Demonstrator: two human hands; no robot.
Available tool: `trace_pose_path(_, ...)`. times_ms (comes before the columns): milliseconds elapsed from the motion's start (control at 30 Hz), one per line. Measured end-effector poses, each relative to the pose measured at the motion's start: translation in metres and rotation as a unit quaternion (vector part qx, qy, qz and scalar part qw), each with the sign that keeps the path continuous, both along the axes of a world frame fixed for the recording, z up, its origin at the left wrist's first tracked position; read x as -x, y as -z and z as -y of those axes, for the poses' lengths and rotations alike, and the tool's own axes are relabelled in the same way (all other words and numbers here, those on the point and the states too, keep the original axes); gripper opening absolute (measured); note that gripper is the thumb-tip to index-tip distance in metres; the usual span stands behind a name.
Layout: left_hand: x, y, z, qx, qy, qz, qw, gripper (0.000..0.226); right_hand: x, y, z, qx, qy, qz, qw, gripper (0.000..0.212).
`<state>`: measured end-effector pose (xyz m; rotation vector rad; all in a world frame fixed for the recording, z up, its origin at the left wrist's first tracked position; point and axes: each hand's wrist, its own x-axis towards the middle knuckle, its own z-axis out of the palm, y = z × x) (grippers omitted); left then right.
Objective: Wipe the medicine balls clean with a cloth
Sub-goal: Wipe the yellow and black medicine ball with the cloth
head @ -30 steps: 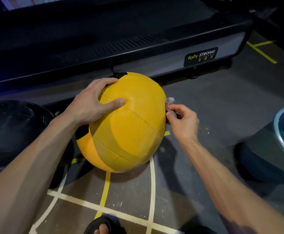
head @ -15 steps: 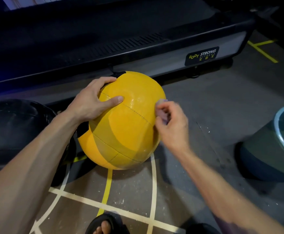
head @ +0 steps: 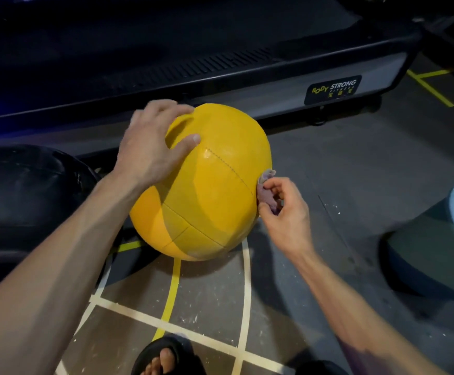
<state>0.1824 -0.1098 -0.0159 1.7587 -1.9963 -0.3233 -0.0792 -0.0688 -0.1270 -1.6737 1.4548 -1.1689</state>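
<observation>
A yellow medicine ball with stitched seams sits on the floor in the middle of the view. My left hand rests on its upper left side, fingers spread over the top and thumb on the front. My right hand pinches a small crumpled pale purple cloth and holds it against the ball's right side. A black medicine ball lies at the left, partly behind my left forearm.
A dark treadmill base with a "Body Strong" label runs across the back. A blue-rimmed balance trainer sits at the right edge. White and yellow lines cross the grey floor. My sandalled foot shows at the bottom.
The right hand with the cloth slid from the ball's front back to its right side. The left hand shifted higher on the top, and the ball turned slightly.
</observation>
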Motion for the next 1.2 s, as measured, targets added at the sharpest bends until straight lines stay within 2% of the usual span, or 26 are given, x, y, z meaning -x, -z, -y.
trace_pose_path(100, -0.004, -0.002, -0.015, -0.109, 0.074, 0.047, 0.990, 0.097, -0.008, 0.001, -0.004, 0.026, 0.010, 0.008, 1.000, 0.034)
trace_pose_path(133, -0.006, 0.001, -0.019, -0.121, 0.082, 0.061, 0.987, 0.102, -0.014, 0.001, -0.009, 0.049, 0.003, -0.002, 0.999, 0.030)
trace_pose_path(233, -0.007, 0.012, -0.015, -0.073, 0.064, 0.071, 0.993, 0.101, -0.043, 0.005, -0.040, 0.116, -0.082, -0.063, 0.988, 0.019)
trace_pose_path(300, -0.001, 0.014, -0.007, -0.067, 0.052, 0.076, 0.994, 0.098, -0.051, 0.007, -0.054, 0.124, -0.148, -0.116, 0.974, 0.023)
trace_pose_path(367, 0.006, 0.012, 0.000, -0.060, 0.040, 0.077, 0.994, 0.095, -0.047, 0.009, -0.048, 0.132, -0.170, -0.139, 0.967, 0.029)
trace_pose_path(533, -0.014, 0.015, -0.020, 0.062, -0.062, -0.079, 0.993, 0.076, -0.023, 0.007, -0.018, 0.100, -0.062, -0.060, 0.991, 0.021)
trace_pose_path(567, -0.025, 0.020, -0.028, 0.050, -0.092, -0.079, 0.991, 0.077, -0.019, 0.008, -0.014, 0.088, -0.049, -0.053, 0.994, 0.022)
trace_pose_path(633, -0.046, 0.034, -0.039, -0.059, -0.138, -0.076, 0.986, 0.087, -0.014, 0.009, -0.009, 0.070, -0.031, -0.050, 0.996, 0.023)
trace_pose_path(700, -0.056, 0.050, -0.047, -0.164, -0.145, -0.121, 0.968, 0.094, -0.012, 0.008, -0.002, 0.062, -0.015, -0.045, 0.997, 0.024)
trace_pose_path(733, -0.057, 0.055, -0.049, -0.185, -0.136, -0.144, 0.963, 0.094, -0.011, 0.007, 0.001, 0.057, -0.007, -0.044, 0.997, 0.024)
trace_pose_path(867, -0.050, 0.056, -0.042, -0.149, -0.125, -0.200, 0.960, 0.076, -0.004, 0.005, 0.014, 0.014, 0.040, -0.028, 0.999, 0.030)
trace_pose_path(1000, -0.035, 0.050, -0.021, -0.106, -0.098, -0.170, 0.975, 0.067, 0.003, 0.001, 0.024, -0.027, 0.087, 0.014, 0.996, 0.037)
trace_pose_path(1100, -0.016, 0.047, -0.001, -0.069, -0.083, -0.131, 0.985, 0.068, -0.005, -0.005, 0.019, 0.017, 0.086, 0.021, 0.996, 0.036)
trace_pose_path(1200, -0.006, 0.043, 0.016, -0.051, -0.082, -0.104, 0.990, 0.072, -0.017, -0.008, 0.007, 0.076, 0.039, -0.009, 0.996, 0.026)
